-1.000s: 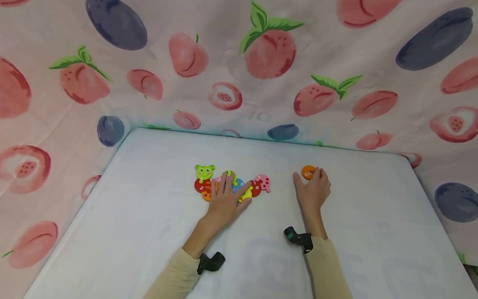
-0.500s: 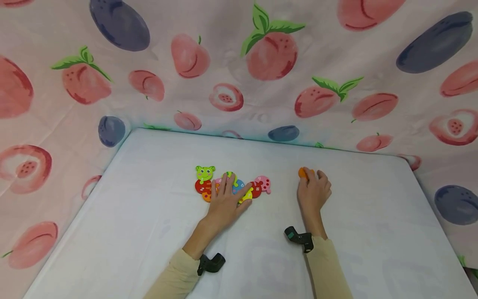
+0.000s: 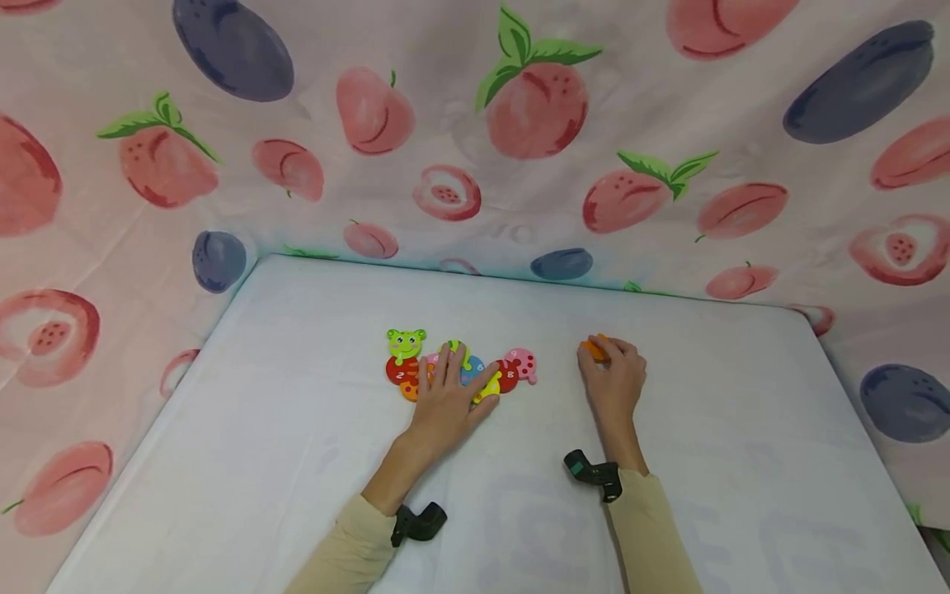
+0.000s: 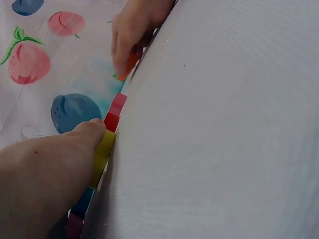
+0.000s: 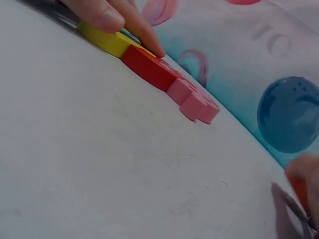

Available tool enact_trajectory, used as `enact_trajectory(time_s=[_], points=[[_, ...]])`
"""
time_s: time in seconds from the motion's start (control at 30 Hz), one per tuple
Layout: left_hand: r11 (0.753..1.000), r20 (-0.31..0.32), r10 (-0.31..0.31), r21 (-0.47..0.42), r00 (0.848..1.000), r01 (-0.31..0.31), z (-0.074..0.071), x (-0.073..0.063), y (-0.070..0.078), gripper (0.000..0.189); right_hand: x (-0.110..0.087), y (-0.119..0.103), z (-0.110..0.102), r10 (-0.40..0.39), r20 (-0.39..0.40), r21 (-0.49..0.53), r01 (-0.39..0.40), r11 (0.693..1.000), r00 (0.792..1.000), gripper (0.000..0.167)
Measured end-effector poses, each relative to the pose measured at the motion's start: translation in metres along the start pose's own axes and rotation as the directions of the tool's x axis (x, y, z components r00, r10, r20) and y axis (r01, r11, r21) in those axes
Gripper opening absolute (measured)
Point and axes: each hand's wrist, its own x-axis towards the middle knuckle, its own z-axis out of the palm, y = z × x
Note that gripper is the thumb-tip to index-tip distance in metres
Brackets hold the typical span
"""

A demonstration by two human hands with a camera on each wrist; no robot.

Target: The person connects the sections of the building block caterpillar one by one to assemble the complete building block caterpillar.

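Several joined pieces of a numbered caterpillar puzzle lie on the white table, from a smiling green head piece (image 3: 406,343) past a red piece marked 2 (image 3: 397,371) to a pink end piece (image 3: 524,364). My left hand (image 3: 445,408) rests on the middle of it with fingers spread, covering part of several pieces. In the left wrist view its thumb lies against a yellow piece (image 4: 103,154). Off to the right, my right hand (image 3: 618,378) pinches an orange puzzle piece (image 3: 595,350), tilted and partly hidden by the fingers. A gap separates it from the pink end.
The white tabletop (image 3: 297,462) spreads around both hands. A fruit-print cloth (image 3: 445,107) rises behind its back edge and on both sides. Each wrist wears a small black camera, one on the left (image 3: 419,523) and one on the right (image 3: 594,476).
The right hand has taken hold of the orange piece, which lay flat showing a 10, and has shifted it slightly left and tilted it. The left hand has stayed on the puzzle.
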Motion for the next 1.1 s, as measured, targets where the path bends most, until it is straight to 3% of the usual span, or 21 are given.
enact_trajectory(time_s=[0.17, 0.27, 0.43, 0.83, 1.1], points=[[1.0, 0.003, -0.001, -0.003, 1.0, 0.001, 0.0, 0.0, 0.0, 0.059, -0.01, -0.006, 0.002, 0.04, 0.103, 0.174, -0.058, 0.983, 0.994, 0.053], [1.0, 0.004, -0.004, 0.008, 1.0, 0.004, 0.0, -0.001, 0.0, 0.059, -0.024, -0.012, 0.003, 0.012, 0.216, 0.166, -0.049, 0.985, 0.976, 0.056], [1.0, 0.0, -0.004, 0.015, 1.0, 0.004, -0.001, -0.001, 0.0, 0.059, -0.045, -0.021, 0.006, -0.063, 0.371, 0.129, 0.016, 0.992, 0.926, 0.053], [1.0, -0.008, -0.001, 0.021, 1.0, 0.001, -0.002, 0.0, 0.001, 0.057, -0.052, -0.025, 0.011, -0.162, 0.384, 0.06, 0.15, 0.987, 0.909, 0.06], [1.0, -0.006, 0.001, 0.011, 1.0, -0.001, -0.001, 0.001, 0.001, 0.057, -0.053, -0.026, 0.01, -0.169, 0.403, -0.022, 0.194, 0.981, 0.9, 0.062]])
